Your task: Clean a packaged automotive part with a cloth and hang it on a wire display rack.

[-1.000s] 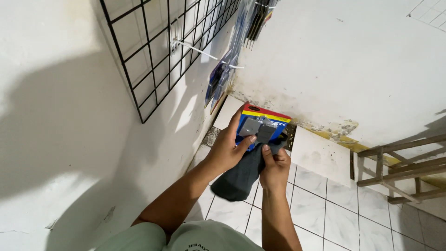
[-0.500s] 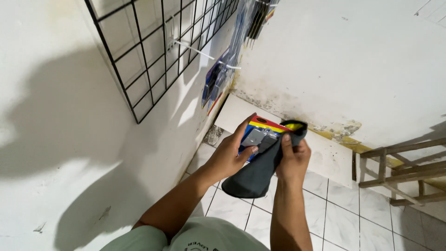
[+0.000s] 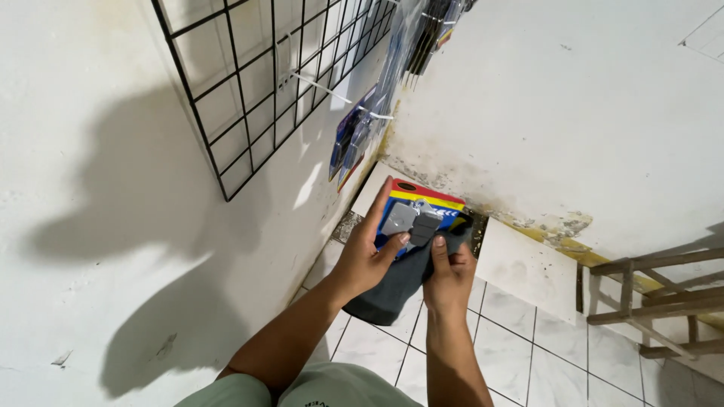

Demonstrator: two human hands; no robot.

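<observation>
Hanging on the white wall [image 3: 113, 188], a black wire grid panel [image 3: 256, 83] serves as the landmark. Below and right of the grid lies a white tiled floor [image 3: 528, 362]; farther right of it, a wooden frame [image 3: 656, 301]. Packaged goods [image 3: 351, 143] hang at the grid's lower right edge. Below the grid, a dark grey cloth [image 3: 392, 290] is pinched by the right hand [image 3: 449, 275]. The left hand [image 3: 369, 252] grips a carded blister pack [image 3: 422, 215], red, yellow and blue, holding two grey pads. Both hands sit close together, each closed on its item.
</observation>
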